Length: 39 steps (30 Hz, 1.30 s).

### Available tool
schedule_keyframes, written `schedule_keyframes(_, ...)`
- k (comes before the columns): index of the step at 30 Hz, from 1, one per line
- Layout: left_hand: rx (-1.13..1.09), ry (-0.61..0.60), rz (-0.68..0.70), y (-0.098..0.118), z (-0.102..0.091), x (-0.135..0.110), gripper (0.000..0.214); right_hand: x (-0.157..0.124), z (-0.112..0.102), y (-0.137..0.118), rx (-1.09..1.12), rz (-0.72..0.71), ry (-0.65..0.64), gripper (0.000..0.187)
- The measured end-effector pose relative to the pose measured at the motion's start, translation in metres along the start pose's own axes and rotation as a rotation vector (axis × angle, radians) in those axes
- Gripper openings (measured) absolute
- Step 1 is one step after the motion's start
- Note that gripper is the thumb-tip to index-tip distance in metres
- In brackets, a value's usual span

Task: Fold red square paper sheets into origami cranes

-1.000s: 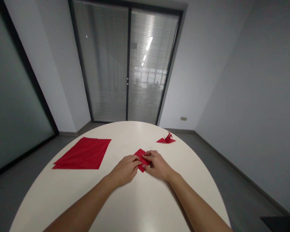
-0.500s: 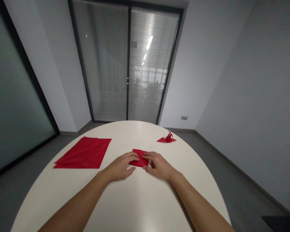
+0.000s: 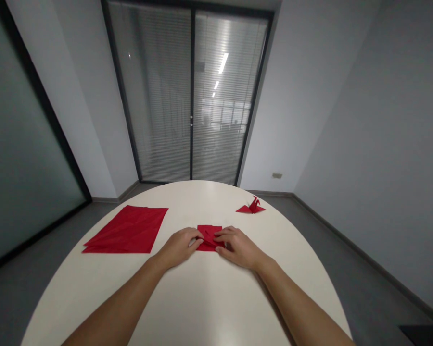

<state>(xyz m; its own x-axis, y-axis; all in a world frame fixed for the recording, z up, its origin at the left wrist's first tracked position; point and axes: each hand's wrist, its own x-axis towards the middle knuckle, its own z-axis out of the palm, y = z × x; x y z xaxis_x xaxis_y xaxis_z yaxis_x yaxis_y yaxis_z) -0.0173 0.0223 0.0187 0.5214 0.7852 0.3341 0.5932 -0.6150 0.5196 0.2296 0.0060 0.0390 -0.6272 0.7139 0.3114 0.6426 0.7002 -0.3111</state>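
A small folded piece of red paper [image 3: 209, 229] lies on the table between my two hands. My left hand [image 3: 182, 245] is at its left side, thumb and index finger pinched together on a fold of it. From the right, my right hand [image 3: 238, 246] holds the paper down, with curled fingertips on top and the thumb at the near right corner. The fingers cover part of the paper's sides, and a raised crease shows across its middle.
The round white table [image 3: 180, 298] carries larger red paper sheets [image 3: 130, 230] on the left, loosely stacked. A folded red paper crane [image 3: 253, 206] stands near the far right edge. Beyond are a glass partition with blinds [image 3: 166, 96] and grey walls.
My left thumb has moved up to the left fingertips, which now pinch the paper. The right hand stays nearly in place.
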Motion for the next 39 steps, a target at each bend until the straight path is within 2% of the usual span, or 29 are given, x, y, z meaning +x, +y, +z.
schedule_keyframes(4, 0.065, 0.06, -0.052, -0.002, 0.007, 0.001, 0.019, 0.003, 0.007, -0.001, 0.031, 0.04, 0.025, 0.021)
schedule_keyframes(11, 0.167, 0.116, -0.046, 0.004, 0.01, 0.003, 0.021, 0.008, 0.014, -0.006, 0.078, 0.09, 0.05, 0.034)
schedule_keyframes(18, 0.371, -0.012, 0.033, 0.017, 0.01, 0.002, 0.026, 0.006, 0.015, -0.005, 0.039, -0.001, 0.018, 0.029)
schedule_keyframes(24, 0.482, -0.013, -0.03, 0.036, 0.013, 0.002, 0.024, 0.002, 0.008, -0.006, -0.006, -0.055, -0.008, 0.026)
schedule_keyframes(28, 0.479, 0.018, -0.051, 0.042, 0.015, 0.002, 0.027, 0.0, 0.002, -0.009, 0.0, -0.081, -0.034, 0.023)
schedule_keyframes(32, 0.442, 0.039, -0.068, 0.037, 0.021, 0.001, 0.028, 0.0, 0.0, -0.012, 0.055, -0.112, -0.056, 0.026)
schedule_keyframes(35, 0.386, 0.032, -0.061, 0.031, 0.025, 0.0, 0.033, 0.0, 0.001, -0.013, 0.113, -0.058, -0.02, 0.037)
schedule_keyframes(39, 0.3, 0.033, -0.056, 0.026, 0.027, 0.0, 0.037, -0.001, 0.007, -0.008, 0.146, -0.003, 0.033, 0.039)
